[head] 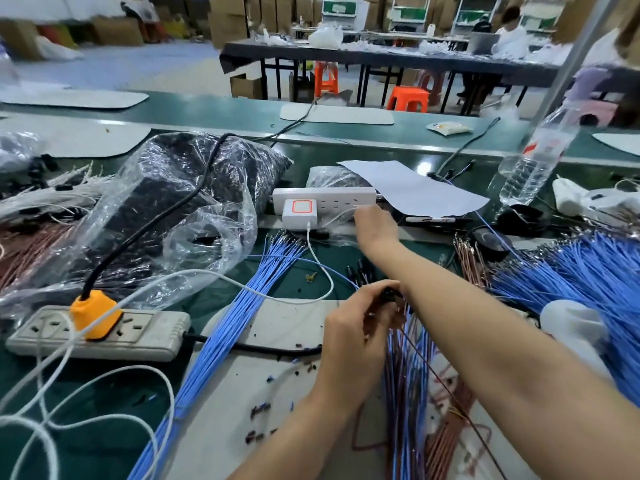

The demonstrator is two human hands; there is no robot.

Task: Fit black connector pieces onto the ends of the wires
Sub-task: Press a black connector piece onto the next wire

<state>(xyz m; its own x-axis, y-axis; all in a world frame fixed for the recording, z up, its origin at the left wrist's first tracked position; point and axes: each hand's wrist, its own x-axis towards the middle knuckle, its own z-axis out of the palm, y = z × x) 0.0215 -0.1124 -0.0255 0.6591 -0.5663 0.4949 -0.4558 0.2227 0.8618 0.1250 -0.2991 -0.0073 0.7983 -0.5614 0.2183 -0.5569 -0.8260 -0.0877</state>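
— Checking left hand (356,327): it pinches a small black connector piece (390,292) above the wire bundle (405,375) on the table (131,393); the right forearm covers part of it.
— Right hand (375,221)?
— Out by the white power strip (325,197). Fingers face away; grip cannot be told.

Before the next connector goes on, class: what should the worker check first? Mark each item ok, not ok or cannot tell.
1. Left hand grips a black connector piece: ok.
2. Right hand, reaching towards the white power strip, has picked something up: cannot tell; its fingers are hidden behind the hand.
3. Blue wires lie within reach on the table: ok.
4. Wire seated fully in the held connector: cannot tell; the grip hides it.
5. Work area free of stray cable: not ok; the white charging cable crosses the blue wires.
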